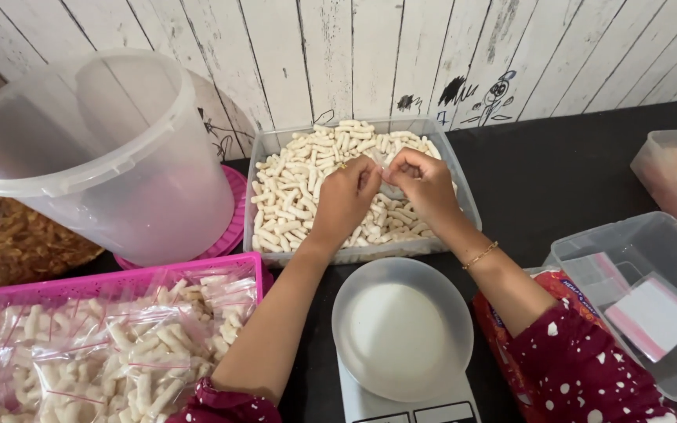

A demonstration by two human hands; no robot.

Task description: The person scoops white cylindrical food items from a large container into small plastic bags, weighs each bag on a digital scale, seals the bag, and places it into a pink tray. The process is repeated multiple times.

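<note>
We see clear filled snack bags (119, 345) in a pink basket (111, 280) near left, empty pink-striped zip bags (652, 313) in a clear box (652, 235) right, a red packet (503, 329) beside it, a small clear bag (389, 188) held between our hands.

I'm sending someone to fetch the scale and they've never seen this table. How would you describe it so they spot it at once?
Start at the clear tub of pale snack sticks against the white plank wall, where the left hand and right hand meet. Directly in front, at the near table edge, sits the scale. It alone carries a round, empty, translucent bowl on a white base.

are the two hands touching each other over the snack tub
Cannot tell: in the head view the left hand and right hand pinch one small clear bag, fingertips close, contact unclear.
</note>
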